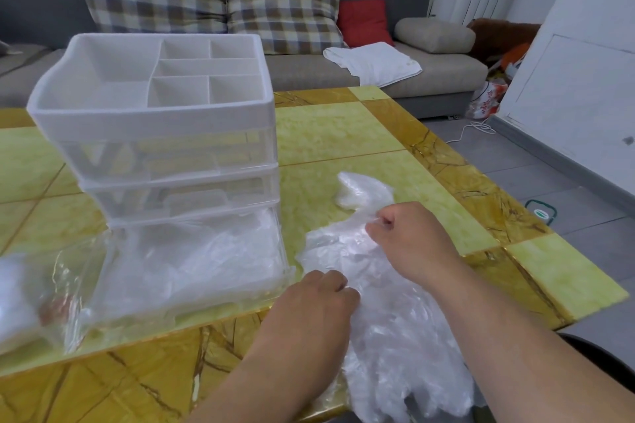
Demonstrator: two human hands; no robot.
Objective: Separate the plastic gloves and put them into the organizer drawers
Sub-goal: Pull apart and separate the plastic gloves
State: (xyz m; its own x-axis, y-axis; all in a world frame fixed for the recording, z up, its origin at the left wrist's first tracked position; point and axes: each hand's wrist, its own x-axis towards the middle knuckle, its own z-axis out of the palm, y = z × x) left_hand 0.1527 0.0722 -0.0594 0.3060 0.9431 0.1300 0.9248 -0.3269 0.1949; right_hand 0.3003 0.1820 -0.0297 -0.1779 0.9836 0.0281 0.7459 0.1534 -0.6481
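Right hand point(409, 233): fingers curled tight, pinching a fold of film at the far end of the glove pile point(388, 306). Left hand point(316, 295): fingers bent, gripping the pile's left edge. Pile lies under and between both sets of fingers on the table point(343, 127). Open bottom drawer point(192, 264) of the organizer point(154, 106) sits just left of the left fingers, with gloves inside.

Risks: film clings, so one pull may lift several gloves or tear one. The pile's near end appears to overhang the table edge and could slide off.
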